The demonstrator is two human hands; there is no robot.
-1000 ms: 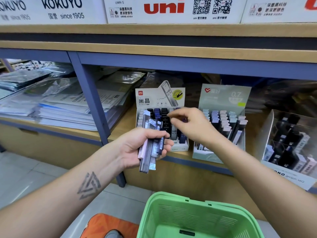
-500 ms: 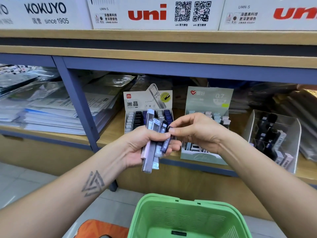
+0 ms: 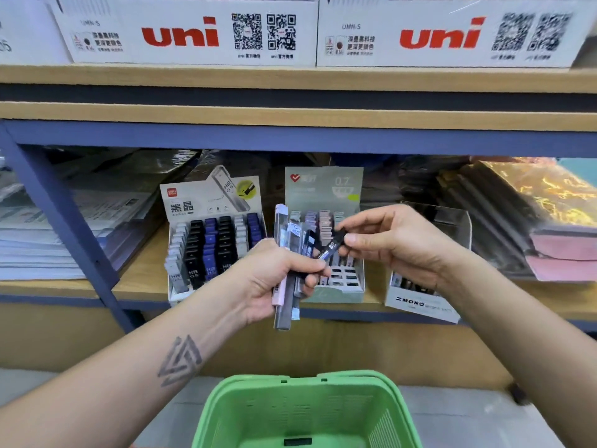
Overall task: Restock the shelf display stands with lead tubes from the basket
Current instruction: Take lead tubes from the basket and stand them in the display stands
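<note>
Boxes (image 3: 181, 37): "uni"; right stand (image 3: 420, 303): "MONO".

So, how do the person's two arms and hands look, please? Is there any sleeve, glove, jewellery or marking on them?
Both forearms are bare up to the frame edge: no sleeves show. The left hand and right hand wear no gloves, and no rings or watch are visible. The left forearm carries a dark tattoo of interlocking triangles near the wrist. The right forearm shows no marking.

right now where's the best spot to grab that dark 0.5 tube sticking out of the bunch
Pinch the dark tube at its free upper end, coming from the right. It slants up and right out of the bunch that the left hand grips, so its lower end is buried. The right hand already pinches that end with its fingers.
</note>
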